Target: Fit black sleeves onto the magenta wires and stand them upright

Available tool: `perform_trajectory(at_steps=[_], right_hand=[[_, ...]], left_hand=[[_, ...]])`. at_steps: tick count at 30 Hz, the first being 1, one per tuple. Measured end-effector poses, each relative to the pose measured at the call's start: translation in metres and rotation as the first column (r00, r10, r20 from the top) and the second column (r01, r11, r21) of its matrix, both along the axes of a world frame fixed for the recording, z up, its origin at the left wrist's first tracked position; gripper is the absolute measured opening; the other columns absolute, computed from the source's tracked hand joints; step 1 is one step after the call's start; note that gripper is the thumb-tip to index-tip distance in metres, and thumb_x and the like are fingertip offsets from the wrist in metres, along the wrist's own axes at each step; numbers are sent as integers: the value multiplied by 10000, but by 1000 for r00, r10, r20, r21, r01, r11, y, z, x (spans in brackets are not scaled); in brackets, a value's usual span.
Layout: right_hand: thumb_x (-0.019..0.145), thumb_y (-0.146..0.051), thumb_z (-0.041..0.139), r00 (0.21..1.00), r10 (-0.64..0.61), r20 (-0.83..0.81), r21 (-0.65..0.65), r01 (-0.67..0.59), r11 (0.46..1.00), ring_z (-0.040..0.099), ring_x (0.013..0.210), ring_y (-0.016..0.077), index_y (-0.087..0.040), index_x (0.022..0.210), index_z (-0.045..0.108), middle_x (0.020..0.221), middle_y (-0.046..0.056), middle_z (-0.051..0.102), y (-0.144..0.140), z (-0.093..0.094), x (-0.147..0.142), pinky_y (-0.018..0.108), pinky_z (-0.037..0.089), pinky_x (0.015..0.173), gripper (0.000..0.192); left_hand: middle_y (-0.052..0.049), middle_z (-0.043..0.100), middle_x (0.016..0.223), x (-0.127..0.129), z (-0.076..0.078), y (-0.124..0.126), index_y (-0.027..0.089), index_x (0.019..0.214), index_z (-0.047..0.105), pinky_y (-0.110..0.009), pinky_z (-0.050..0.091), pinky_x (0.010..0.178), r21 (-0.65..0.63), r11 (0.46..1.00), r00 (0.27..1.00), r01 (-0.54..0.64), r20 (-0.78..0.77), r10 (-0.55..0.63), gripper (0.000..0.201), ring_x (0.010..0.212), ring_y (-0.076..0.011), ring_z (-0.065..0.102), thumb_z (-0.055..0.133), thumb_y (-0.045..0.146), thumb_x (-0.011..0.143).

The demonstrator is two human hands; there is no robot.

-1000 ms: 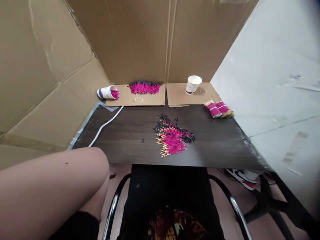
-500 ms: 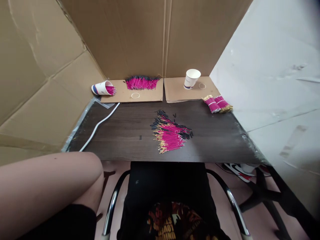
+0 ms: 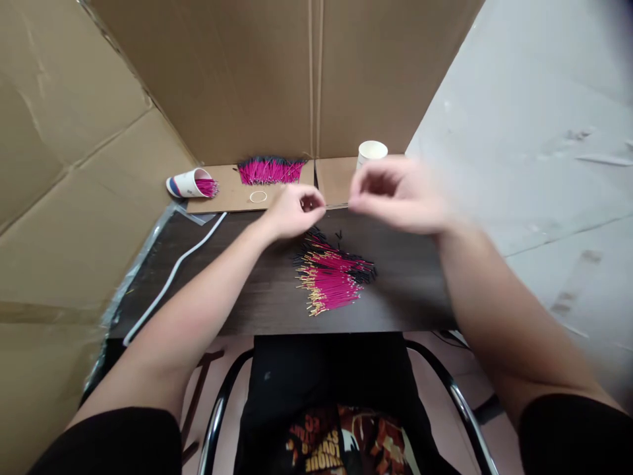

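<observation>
My left hand [image 3: 295,210] hovers over the far end of a loose pile, its fingers curled and thumb and forefinger brought close; whatever may be between them is too small to make out. To its right, my right hand [image 3: 395,196] is raised with curled fingers, smeared by motion. Below both lies the pile of thin magenta sticks [image 3: 336,290] with gold-coloured tips on their left ends. Small black tube pieces [image 3: 363,269] lie among them and at the far end. Behind the right hand stands a white paper cup [image 3: 372,150], partly hidden.
At the back left, a tipped paper cup [image 3: 184,185] holds more magenta sticks. A row of black-ended magenta sticks [image 3: 271,173] and a rubber band [image 3: 258,196] lie on cardboard [image 3: 227,198]. A white cable [image 3: 178,264] crosses the dark table [image 3: 257,297]. Cardboard walls enclose the back and left.
Both hands have come into view over the table, where neither showed before. My right arm now hides the two banded bundles at the right. The view has shifted slightly.
</observation>
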State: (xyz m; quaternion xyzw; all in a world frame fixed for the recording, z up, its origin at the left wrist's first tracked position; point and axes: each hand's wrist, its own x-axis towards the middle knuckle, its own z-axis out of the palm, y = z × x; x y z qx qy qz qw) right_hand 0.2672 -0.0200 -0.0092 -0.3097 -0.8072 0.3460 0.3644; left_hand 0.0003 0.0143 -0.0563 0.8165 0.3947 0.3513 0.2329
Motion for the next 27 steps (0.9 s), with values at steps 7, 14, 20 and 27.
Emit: perform_trajectory(at_steps=[7, 14, 20, 27], right_hand=[[966, -199, 780, 873, 209, 440, -109, -179, 978, 358, 568, 119, -186, 852, 775, 609, -76, 475, -2, -64, -9, 320, 326, 618, 114], [936, -137, 756, 798, 163, 580, -63, -156, 986, 553, 658, 150, -183, 928, 799, 766, -8, 701, -6, -69, -15, 312, 360, 657, 64], [952, -145, 737, 780, 108, 617, -29, -115, 993, 546, 647, 162, -191, 963, 801, 760, -1, 711, -7, -72, -16, 324, 344, 642, 80], [935, -153, 710, 778, 107, 620, -24, -118, 993, 524, 626, 172, -209, 873, 739, 732, 5, 677, -11, -75, -22, 338, 333, 641, 89]], left_hand=[[-74, 765, 1062, -26, -68, 19, 191, 1101, 828, -402, 562, 903, -30, 994, 983, 107, -145, -110, 236, 939, -226, 667, 826, 247, 871], [-79, 755, 1062, -22, -67, 17, 199, 982, 837, -420, 560, 929, -33, 982, 979, 183, -85, -186, 108, 995, -246, 704, 834, 267, 898], [-74, 746, 1005, -21, -71, 15, 207, 905, 831, -428, 548, 920, -27, 985, 982, 170, -80, -171, 59, 958, -243, 699, 809, 252, 937], [-86, 770, 1000, -15, -73, 12, 195, 900, 810, -412, 539, 896, -66, 987, 986, 147, -68, -151, 67, 918, -238, 671, 792, 234, 951]])
